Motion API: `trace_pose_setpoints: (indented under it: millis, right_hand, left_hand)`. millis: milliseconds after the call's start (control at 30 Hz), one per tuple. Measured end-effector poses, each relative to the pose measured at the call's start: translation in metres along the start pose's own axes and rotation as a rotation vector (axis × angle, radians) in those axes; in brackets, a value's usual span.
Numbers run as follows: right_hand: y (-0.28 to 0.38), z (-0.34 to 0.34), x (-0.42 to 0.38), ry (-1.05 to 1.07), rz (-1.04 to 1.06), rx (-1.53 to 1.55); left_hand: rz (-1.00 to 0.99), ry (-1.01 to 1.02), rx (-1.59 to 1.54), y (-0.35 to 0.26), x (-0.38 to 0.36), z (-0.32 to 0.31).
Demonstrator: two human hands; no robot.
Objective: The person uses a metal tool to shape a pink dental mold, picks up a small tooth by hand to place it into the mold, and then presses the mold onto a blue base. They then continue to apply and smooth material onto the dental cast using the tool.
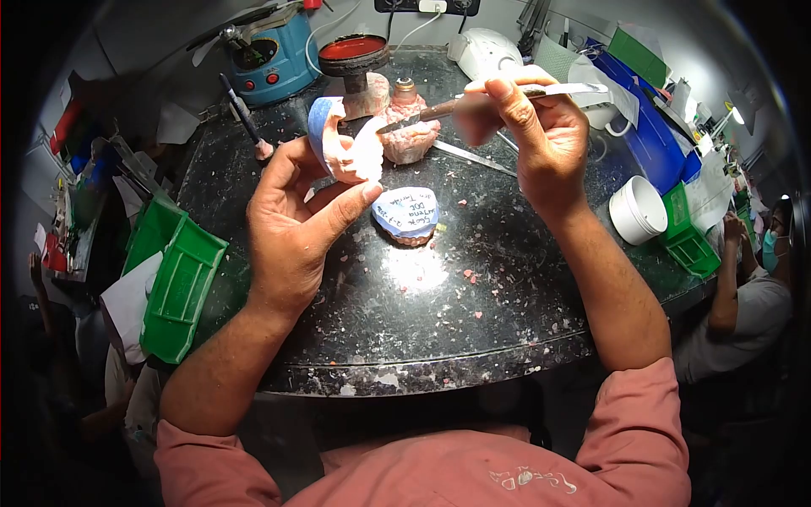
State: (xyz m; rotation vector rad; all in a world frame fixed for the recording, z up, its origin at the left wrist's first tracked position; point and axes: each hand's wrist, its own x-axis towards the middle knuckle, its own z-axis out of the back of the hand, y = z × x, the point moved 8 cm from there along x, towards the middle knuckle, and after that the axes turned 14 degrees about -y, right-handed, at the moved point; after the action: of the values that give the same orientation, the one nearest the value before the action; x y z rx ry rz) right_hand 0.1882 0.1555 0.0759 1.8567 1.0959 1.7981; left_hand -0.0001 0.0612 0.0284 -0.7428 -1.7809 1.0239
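Note:
My left hand (296, 215) is closed around a pale dental cast (359, 156) with a blue base, raised above the bench and tilted. In my right hand (549, 135) is a wax knife (439, 110), gripped between thumb and fingers. Its blade reaches the cast's right side; whether it touches cannot be made out. The tool's other metal end points right. Below the hands a second dental cast (407, 211) lies on the bench, its light-blue base up and covered in handwriting. Just behind, a pinkish cast-like lump (410, 144) sits near a wax-coated burner with a brass top (405, 86).
Pink scraps litter the dark bench (338, 338). At the back stand a pan of red wax (355, 51) and a blue machine (270, 63). Green trays (182, 283) flank the left edge; a white tub (638, 211) is at right. Another person (743, 296) sits at far right.

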Motion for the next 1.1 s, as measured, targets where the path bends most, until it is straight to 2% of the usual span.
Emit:
trace_pose_setpoints:
  millis: [467, 533, 600, 667, 767, 900, 1100]
  right_hand:
    - [0.003, 0.005, 0.001, -0.055, 0.042, -0.010]
    - [0.003, 0.007, 0.003, -0.081, 0.027, 0.006]
    - [0.004, 0.012, 0.005, -0.167, -0.001, 0.065]
    - [-0.001, 0.015, 0.008, -0.168, 0.007, 0.094]
    - [0.001, 0.019, 0.011, -0.198, 0.122, -0.022]
    - [0.005, 0.021, 0.014, -0.271, 0.224, -0.034]
    - [0.001, 0.017, 0.012, -0.202, 0.175, -0.074]
  left_hand:
    - [-0.029, -0.001, 0.051, 0.004, 0.004, 0.003]
    - [0.082, -0.065, -0.065, 0.009, 0.005, 0.008]
    - [0.113, -0.084, -0.117, 0.008, 0.005, 0.007]
    - [0.145, -0.101, -0.168, 0.008, 0.005, 0.007]
    - [0.161, -0.105, -0.185, 0.009, 0.006, 0.007]
    - [0.197, -0.098, -0.215, 0.010, 0.005, 0.007]
    - [0.259, -0.085, -0.307, 0.012, 0.005, 0.008]
